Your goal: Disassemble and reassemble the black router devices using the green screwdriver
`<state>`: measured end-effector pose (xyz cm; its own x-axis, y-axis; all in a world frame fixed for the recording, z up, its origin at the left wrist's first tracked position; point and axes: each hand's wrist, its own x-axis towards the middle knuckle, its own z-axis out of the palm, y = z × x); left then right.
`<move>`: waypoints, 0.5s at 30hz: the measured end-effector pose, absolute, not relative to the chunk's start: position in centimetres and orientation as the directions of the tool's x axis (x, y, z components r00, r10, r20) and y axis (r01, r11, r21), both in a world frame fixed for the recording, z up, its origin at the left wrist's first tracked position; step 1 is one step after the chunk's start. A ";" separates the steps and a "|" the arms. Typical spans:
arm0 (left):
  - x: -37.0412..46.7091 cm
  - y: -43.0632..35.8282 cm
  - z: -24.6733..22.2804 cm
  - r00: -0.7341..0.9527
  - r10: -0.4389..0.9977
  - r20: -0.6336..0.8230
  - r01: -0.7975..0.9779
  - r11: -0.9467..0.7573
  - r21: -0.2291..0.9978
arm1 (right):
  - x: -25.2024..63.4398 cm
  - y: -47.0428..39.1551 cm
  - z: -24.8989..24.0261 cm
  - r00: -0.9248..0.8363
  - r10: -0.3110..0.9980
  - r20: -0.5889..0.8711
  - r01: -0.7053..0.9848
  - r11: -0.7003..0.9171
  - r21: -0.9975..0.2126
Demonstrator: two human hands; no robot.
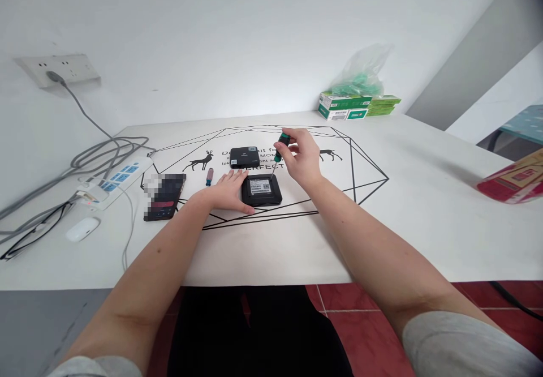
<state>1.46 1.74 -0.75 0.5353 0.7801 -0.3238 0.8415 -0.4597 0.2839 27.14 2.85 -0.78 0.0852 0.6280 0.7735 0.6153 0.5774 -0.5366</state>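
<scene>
A black square device (pixel 261 189) with a white label lies on the white patterned mat. My left hand (pixel 229 191) rests at its left side, fingers spread, the thumb by the near left corner. In my right hand (pixel 302 155) is a green and black screwdriver (pixel 282 144), tilted, its thin shaft reaching down to the device's upper right part. Whether the tip sits in a screw is too small to tell. Just behind the device lies a flat black box (pixel 245 157). A small screwdriver with a reddish handle (pixel 210 176) lies left of my left hand.
At the left are a phone (pixel 165 197), a white power strip (pixel 123 181), a white case (pixel 82 229), glasses and grey cables. Green and white boxes (pixel 345 105) with a plastic bag stand at the back right. A red package (pixel 513 179) is at the far right.
</scene>
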 end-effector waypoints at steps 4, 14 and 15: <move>1.4 1.8 -0.7 0.546 0.775 -0.320 0.835 -0.469 0.288 | 27.2 2.8 -0.8 0.072 0.609 0.789 0.613 0.597 -0.517; 1.6 1.9 -0.6 0.551 0.768 -0.326 0.833 -0.481 0.274 | 26.8 2.8 -1.0 0.078 0.649 0.757 0.633 0.554 -0.540; 1.6 1.9 -0.6 0.551 0.767 -0.328 0.833 -0.481 0.273 | 26.8 2.8 -1.1 0.090 0.655 0.750 0.627 0.548 -0.553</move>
<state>1.58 1.91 -0.65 0.5512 0.7672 -0.3280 0.8328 -0.4815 0.2733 26.78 2.81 -1.08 0.0901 0.6549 0.7503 0.6274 0.5478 -0.5534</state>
